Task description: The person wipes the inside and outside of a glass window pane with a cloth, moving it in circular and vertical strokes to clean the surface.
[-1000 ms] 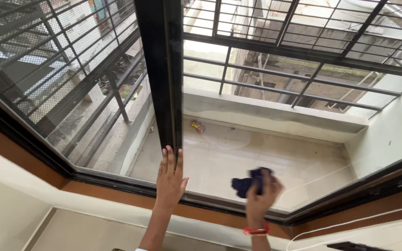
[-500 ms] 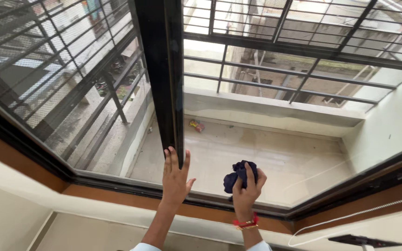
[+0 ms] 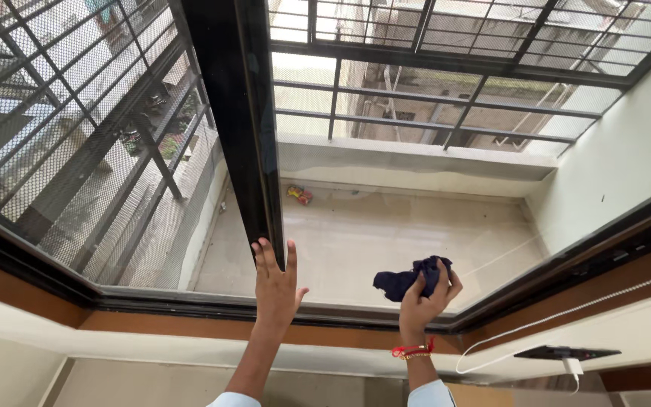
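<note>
My left hand (image 3: pixel 276 286) rests flat with fingers spread against the lower end of the black upright window frame (image 3: pixel 239 128). My right hand (image 3: pixel 429 294) grips a bunched dark blue cloth (image 3: pixel 407 280) and presses it on the window glass (image 3: pixel 386 226) low down, right of the frame. A red band circles the right wrist. Light blue sleeve cuffs show at the bottom edge.
A mesh screen panel (image 3: pixel 77 136) fills the window's left part. Beyond the glass lie a tiled balcony floor (image 3: pixel 416 218), a low wall and metal grille bars (image 3: pixel 446 68). A dark phone (image 3: pixel 563 353) with a white cable lies on the sill at right.
My right hand with the cloth swept left across the glass, then back right and slightly up. The view has shifted, so the frame sits further left. My left hand stays on the frame.
</note>
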